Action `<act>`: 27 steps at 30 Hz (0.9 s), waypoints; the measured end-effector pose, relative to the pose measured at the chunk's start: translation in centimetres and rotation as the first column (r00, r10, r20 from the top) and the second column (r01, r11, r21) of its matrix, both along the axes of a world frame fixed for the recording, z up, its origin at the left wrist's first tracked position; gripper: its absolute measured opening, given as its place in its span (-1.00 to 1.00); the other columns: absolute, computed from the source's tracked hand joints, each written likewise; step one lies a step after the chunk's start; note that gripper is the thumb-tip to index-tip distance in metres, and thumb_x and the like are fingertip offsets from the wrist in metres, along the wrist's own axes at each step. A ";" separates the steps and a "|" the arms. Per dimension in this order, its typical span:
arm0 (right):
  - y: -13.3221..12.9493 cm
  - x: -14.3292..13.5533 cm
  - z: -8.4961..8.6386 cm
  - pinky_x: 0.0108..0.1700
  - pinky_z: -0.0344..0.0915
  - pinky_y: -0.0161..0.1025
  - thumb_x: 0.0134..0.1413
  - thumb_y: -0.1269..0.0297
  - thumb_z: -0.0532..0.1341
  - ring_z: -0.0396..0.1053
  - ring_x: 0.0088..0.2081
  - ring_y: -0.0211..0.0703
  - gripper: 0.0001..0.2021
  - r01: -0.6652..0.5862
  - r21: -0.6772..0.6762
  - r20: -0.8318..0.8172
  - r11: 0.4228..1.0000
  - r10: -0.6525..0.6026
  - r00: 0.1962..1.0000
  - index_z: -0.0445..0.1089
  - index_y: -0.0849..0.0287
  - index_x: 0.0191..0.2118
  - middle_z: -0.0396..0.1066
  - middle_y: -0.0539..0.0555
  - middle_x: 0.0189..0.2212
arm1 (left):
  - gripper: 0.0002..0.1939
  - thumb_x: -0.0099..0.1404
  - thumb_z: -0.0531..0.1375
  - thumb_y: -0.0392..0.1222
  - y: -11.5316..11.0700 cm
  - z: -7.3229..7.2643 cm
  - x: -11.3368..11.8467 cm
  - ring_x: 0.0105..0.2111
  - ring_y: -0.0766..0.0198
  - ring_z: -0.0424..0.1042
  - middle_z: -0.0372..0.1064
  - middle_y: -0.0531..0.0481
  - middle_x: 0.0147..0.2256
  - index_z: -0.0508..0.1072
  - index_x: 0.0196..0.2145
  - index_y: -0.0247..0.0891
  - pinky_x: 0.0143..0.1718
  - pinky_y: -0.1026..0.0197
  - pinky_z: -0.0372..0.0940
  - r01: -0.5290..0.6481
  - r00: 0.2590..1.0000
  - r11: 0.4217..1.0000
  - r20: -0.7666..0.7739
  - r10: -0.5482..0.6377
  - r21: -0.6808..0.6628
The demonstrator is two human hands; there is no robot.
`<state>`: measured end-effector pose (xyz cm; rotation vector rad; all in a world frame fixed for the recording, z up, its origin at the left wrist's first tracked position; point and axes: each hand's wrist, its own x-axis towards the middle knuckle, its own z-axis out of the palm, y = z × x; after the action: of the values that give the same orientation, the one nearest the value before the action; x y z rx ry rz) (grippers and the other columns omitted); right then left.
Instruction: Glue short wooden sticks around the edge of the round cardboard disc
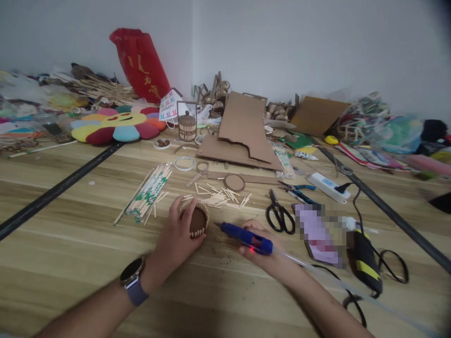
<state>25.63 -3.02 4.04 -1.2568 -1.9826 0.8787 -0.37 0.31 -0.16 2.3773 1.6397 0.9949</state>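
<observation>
A small round cup with a brown cardboard base [198, 219] and a wall of short wooden stick pieces stands on the table. My left hand [179, 227] is closed around its left side, fingers over the far rim and thumb at the near edge. In my right hand [259, 239] lies a blue hot glue pen [243, 235] with a red light lit. Its dark tip points left, a little apart from the cup's right side. Just beyond the cup lie loose cut stick pieces [220, 197] and a cardboard ring [234, 182].
Packed wooden sticks [150, 190] lie at left. To the right are black scissors [280, 216], blue-handled pliers [298, 188], a phone [320, 234] and a power strip [327, 187]. Cardboard sheets [243, 124] and a finished little stick bucket [187, 127] stand behind.
</observation>
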 end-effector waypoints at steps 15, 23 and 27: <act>-0.1 -1.6 -2.2 -0.17 0.33 -0.20 0.14 0.09 0.36 0.46 -0.29 -0.08 -0.77 0.055 0.016 0.123 0.998 -0.057 0.991 0.42 0.12 -0.37 0.51 0.03 -0.39 | 0.05 0.10 0.43 -0.29 -0.1 0.0 0.0 0.32 -0.29 0.14 -0.11 -0.34 0.33 -0.05 0.38 -0.06 0.16 -0.25 0.36 0.012 1.000 1.000 -0.020 -0.012 -0.003; 0.1 -1.8 -2.5 -0.15 0.32 -0.20 0.13 0.14 0.38 0.47 -0.28 -0.06 -0.80 0.052 0.018 0.140 0.998 -0.054 0.989 0.45 0.14 -0.35 0.53 0.06 -0.37 | 0.05 0.09 0.44 -0.28 0.0 -0.1 -0.1 0.31 -0.28 0.16 -0.09 -0.33 0.32 -0.06 0.38 -0.06 0.19 -0.26 0.32 0.015 1.000 1.000 -0.017 -0.015 0.008; 0.0 -1.8 -2.6 -0.14 0.31 -0.20 0.14 0.12 0.37 0.47 -0.27 -0.07 -0.80 0.048 0.031 0.130 0.998 -0.052 0.990 0.46 0.13 -0.35 0.53 0.05 -0.37 | 0.06 0.07 0.44 -0.30 0.0 -0.1 -0.1 0.31 -0.29 0.17 -0.09 -0.35 0.32 -0.04 0.38 -0.09 0.17 -0.24 0.35 0.017 1.000 1.000 -0.020 -0.017 0.012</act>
<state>23.86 -2.97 1.45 -1.3729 -2.0478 0.7592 -0.49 0.33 -0.28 2.4127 1.6219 0.9836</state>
